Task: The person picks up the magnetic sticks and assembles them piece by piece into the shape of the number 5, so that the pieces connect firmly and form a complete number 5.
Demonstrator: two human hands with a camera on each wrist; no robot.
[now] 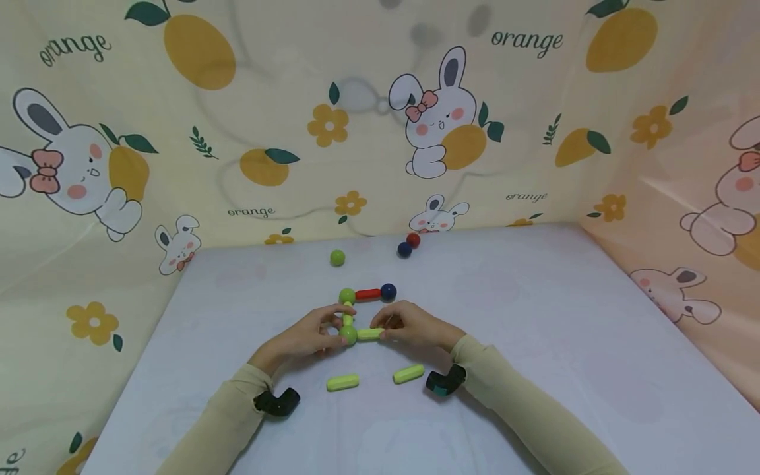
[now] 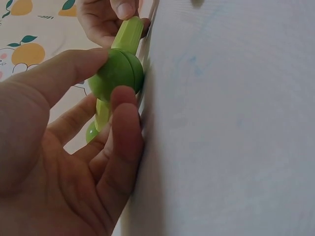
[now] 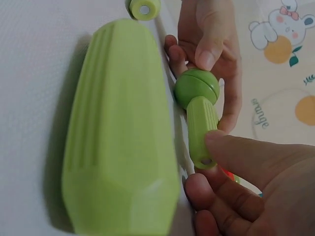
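My left hand (image 1: 304,334) pinches a green ball (image 2: 115,73) between thumb and fingertips, close over the table. Extending right from that ball is a light green rod (image 1: 368,334), whose free end my right hand (image 1: 420,326) pinches. The right wrist view shows rod and ball touching end to end. Another light green rod (image 1: 348,319), partly behind the left fingers, runs from the held ball to a farther green ball (image 1: 347,295). From there a red rod (image 1: 368,294) leads right to a dark blue ball (image 1: 388,291).
Two loose light green rods (image 1: 342,382) (image 1: 408,374) lie nearer, between the forearms. Toward the back sit a green ball (image 1: 337,257), a dark blue ball (image 1: 404,250) and a red ball (image 1: 413,240). Printed cloth (image 1: 368,165) rises behind the white table (image 1: 505,284).
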